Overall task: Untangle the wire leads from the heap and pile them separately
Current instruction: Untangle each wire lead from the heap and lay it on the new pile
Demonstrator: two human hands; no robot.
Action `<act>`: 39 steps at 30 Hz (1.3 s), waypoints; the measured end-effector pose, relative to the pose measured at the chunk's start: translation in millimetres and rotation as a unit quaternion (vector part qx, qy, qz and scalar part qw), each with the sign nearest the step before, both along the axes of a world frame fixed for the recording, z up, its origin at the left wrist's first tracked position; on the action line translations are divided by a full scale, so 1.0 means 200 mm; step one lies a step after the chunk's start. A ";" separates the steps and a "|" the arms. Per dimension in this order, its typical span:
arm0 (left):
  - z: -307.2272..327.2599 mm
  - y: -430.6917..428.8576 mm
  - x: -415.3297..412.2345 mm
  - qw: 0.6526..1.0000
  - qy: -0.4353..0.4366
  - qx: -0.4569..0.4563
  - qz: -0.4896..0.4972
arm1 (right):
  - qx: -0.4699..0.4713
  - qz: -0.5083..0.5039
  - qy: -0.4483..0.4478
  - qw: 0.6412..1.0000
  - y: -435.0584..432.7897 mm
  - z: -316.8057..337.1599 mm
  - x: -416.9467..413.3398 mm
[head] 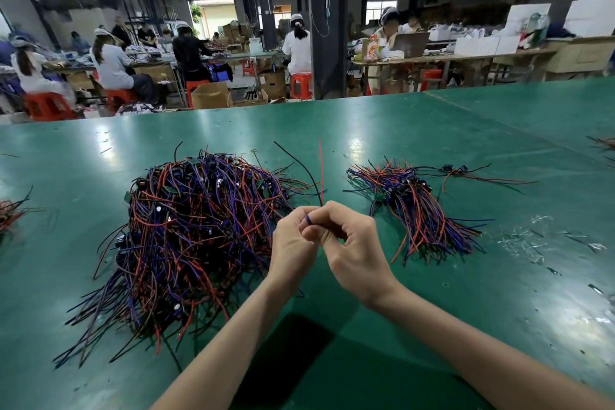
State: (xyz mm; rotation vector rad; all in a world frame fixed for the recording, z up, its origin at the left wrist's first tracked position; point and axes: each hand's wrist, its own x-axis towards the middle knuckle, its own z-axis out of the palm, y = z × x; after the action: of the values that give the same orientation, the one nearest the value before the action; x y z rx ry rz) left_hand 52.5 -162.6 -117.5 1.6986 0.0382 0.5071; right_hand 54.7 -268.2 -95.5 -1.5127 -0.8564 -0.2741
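Note:
A big tangled heap of red, blue and black wire leads [186, 236] lies on the green table [432, 293] at the left. A smaller sorted pile of leads [416, 210] lies at the right. Between them my left hand [293, 246] and my right hand [352, 243] meet above the table, both pinching one wire lead [321, 173]. Its red and black wires stick up and away from my fingers, and a blue loop shows at my fingertips. The lead's small part is hidden inside my hands.
A few loose leads [466, 173] lie behind the right pile. More wire bundles [10, 213] show at the left edge and far right edge. Clear plastic scraps [532, 240] litter the table on the right. Seated workers and benches fill the room beyond the table's far edge.

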 end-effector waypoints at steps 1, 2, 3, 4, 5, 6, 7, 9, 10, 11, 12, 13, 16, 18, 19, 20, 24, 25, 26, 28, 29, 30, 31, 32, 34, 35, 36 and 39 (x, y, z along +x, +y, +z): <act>0.02 0.01 0.00 1.000 -0.004 0.011 -0.002 | -0.001 0.012 0.001 1.000 0.00 0.01 -0.01; 0.03 0.03 0.00 1.000 -0.012 0.005 -0.006 | -0.006 0.028 0.005 1.000 0.00 0.01 -0.01; 0.05 0.05 0.00 1.000 -0.014 -0.020 0.000 | -0.015 0.050 0.017 0.998 0.00 0.02 -0.02; 0.07 0.08 0.02 0.998 -0.015 -0.063 0.015 | -0.031 0.079 0.042 0.996 -0.01 0.03 -0.03; 0.09 0.10 0.03 0.993 -0.011 -0.107 0.039 | -0.055 0.112 0.078 0.989 -0.01 0.04 -0.04; 0.10 0.13 0.05 0.987 -0.012 -0.149 0.062 | -0.088 0.141 0.121 0.979 -0.01 0.05 -0.04; 0.11 0.16 0.06 0.981 -0.014 -0.175 0.080 | -0.123 0.161 0.169 0.965 -0.01 0.05 -0.03; 0.13 0.20 0.06 0.973 -0.024 -0.207 0.100 | -0.171 0.166 0.267 0.934 -0.01 0.04 -0.01; 0.14 0.22 0.06 0.969 -0.029 -0.222 0.104 | -0.186 0.157 0.310 0.919 -0.01 0.04 0.00; 0.15 0.23 0.06 0.966 -0.033 -0.234 0.109 | -0.202 0.146 0.345 0.905 0.00 0.03 0.01; 0.16 0.24 0.05 0.962 -0.040 -0.246 0.111 | -0.219 0.133 0.370 0.893 0.00 0.02 0.02; 0.17 0.25 0.05 0.959 -0.047 -0.255 0.113 | -0.232 0.122 0.389 0.883 0.00 0.02 0.03; 0.20 0.24 0.04 0.958 -0.066 -0.259 0.102 | -0.240 0.085 0.437 0.863 -0.01 0.00 0.06; 0.22 0.23 0.03 0.958 -0.077 -0.259 0.094 | -0.241 0.063 0.450 0.857 -0.02 -0.01 0.09; 0.22 0.23 0.02 0.958 -0.080 -0.260 0.093 | -0.241 0.048 0.450 0.859 -0.02 -0.01 0.10; 0.23 0.23 0.02 0.957 -0.082 -0.263 0.093 | -0.243 0.030 0.442 0.863 -0.02 -0.02 0.12; 0.23 0.22 0.02 0.955 -0.078 -0.269 0.094 | -0.301 -0.047 0.360 0.882 -0.03 -0.05 0.16; 0.23 0.22 0.02 0.956 -0.074 -0.269 0.094 | -0.327 -0.058 0.333 0.883 -0.03 -0.06 0.17; 0.22 0.21 0.02 0.956 -0.070 -0.271 0.093 | -0.351 -0.064 0.309 0.882 -0.03 -0.06 0.17; 0.22 0.21 0.02 0.955 -0.063 -0.274 0.097 | -0.376 -0.042 0.283 0.881 -0.04 -0.06 0.18; 0.22 0.22 0.02 0.954 -0.061 -0.278 0.099 | -0.374 -0.006 0.282 0.883 -0.05 -0.05 0.19; 0.22 0.22 0.02 0.952 -0.059 -0.284 0.100 | -0.365 0.044 0.287 0.885 -0.06 -0.04 0.19; 0.22 0.23 0.02 0.950 -0.056 -0.292 0.099 | -0.358 0.097 0.288 0.883 -0.07 -0.03 0.19; 0.22 0.23 0.02 0.948 -0.051 -0.299 0.096 | -0.358 0.141 0.283 0.879 -0.09 -0.01 0.20; 0.22 0.24 0.02 0.946 -0.038 -0.312 0.079 | -0.371 0.199 0.266 0.867 -0.11 0.01 0.21; 0.22 0.23 0.02 0.945 -0.030 -0.317 0.069 | -0.380 0.218 0.263 0.860 -0.12 0.02 0.21; 0.22 0.23 0.02 0.944 -0.023 -0.323 0.058 | -0.393 0.237 0.264 0.848 -0.14 0.04 0.22; 0.22 0.22 0.02 0.936 -0.007 -0.350 0.030 | -0.430 0.284 0.269 0.813 -0.21 0.08 0.27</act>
State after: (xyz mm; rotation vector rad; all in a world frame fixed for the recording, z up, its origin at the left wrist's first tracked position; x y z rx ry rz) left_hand 57.1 -118.5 -73.2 0.9963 0.2343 0.4768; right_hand 107.8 -309.4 -79.9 -1.8967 -0.9586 1.0874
